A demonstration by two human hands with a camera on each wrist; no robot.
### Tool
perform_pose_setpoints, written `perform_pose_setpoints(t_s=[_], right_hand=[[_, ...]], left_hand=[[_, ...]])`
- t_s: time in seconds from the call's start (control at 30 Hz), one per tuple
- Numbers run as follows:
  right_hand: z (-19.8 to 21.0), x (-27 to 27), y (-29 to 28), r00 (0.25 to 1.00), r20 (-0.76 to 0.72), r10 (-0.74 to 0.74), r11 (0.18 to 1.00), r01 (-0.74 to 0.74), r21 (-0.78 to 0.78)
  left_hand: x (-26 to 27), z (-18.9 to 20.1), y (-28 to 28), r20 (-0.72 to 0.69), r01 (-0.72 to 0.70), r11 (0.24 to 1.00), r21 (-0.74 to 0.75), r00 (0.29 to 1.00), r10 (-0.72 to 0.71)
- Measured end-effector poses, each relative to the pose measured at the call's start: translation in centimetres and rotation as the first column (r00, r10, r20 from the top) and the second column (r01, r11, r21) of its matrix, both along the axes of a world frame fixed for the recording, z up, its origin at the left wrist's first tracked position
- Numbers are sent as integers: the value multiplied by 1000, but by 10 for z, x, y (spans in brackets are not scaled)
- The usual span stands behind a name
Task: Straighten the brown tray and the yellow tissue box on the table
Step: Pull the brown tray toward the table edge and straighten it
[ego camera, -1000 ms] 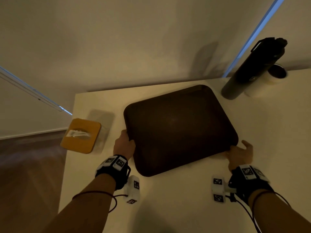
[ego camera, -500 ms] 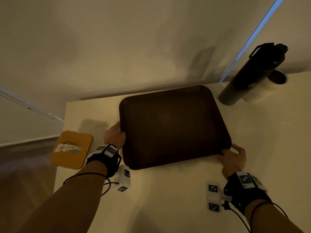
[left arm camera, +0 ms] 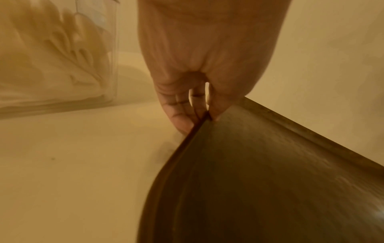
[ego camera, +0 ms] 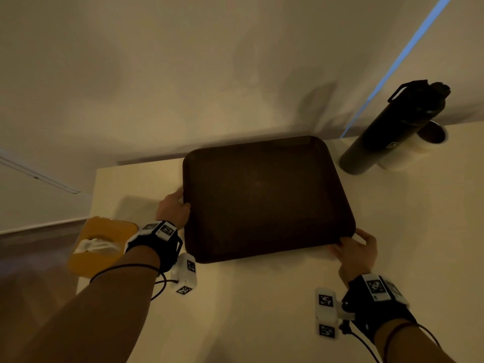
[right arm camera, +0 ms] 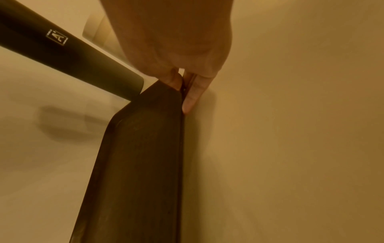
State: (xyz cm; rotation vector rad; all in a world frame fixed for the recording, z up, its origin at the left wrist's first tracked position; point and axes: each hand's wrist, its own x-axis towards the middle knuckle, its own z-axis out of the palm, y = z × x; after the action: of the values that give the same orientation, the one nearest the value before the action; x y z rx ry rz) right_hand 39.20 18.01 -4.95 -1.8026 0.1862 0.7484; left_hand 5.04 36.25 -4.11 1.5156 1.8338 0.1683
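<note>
Both hands pinch the brown tray (ego camera: 264, 197): left hand (ego camera: 172, 209) on its left rim, right hand (ego camera: 357, 254) at the near right corner. Its long axis runs left-right, slightly skewed on the table (ego camera: 262, 310).

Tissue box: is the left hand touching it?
No, in the head view the left hand pinches the brown tray's left rim, while the yellow tissue box sits apart near the table corner.

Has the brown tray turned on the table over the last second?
Yes. The brown tray has turned clockwise: judged against the table's back edge, its far side is now closer to parallel.
</note>
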Motion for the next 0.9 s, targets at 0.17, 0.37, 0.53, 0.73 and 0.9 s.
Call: perform_pose_setpoints(t_s=[0.17,0.37,0.53,0.73,0.9], right_hand=[[-1,1,4,1000,2,6,1000,-6,-7],[3,2,6,1000,4,6,1000,-6,1],[2,3,7,1000,-4,-1,1000,1,-5],[8,8,6,997,27,65,995,-63,-78],[22,5,-2,948,267,173,963,-106,-248]], left_hand=[[2,1,3,-3,-14,1000,-2,1000,14],[2,2,5,-16,-10,1000,1,1000,10],[3,3,5,-36,7,1000,10,999,-6],[3,6,4,-26,-9,1000,-21,1000,9],[-3,28,2,28,-114,993,10,993,113]])
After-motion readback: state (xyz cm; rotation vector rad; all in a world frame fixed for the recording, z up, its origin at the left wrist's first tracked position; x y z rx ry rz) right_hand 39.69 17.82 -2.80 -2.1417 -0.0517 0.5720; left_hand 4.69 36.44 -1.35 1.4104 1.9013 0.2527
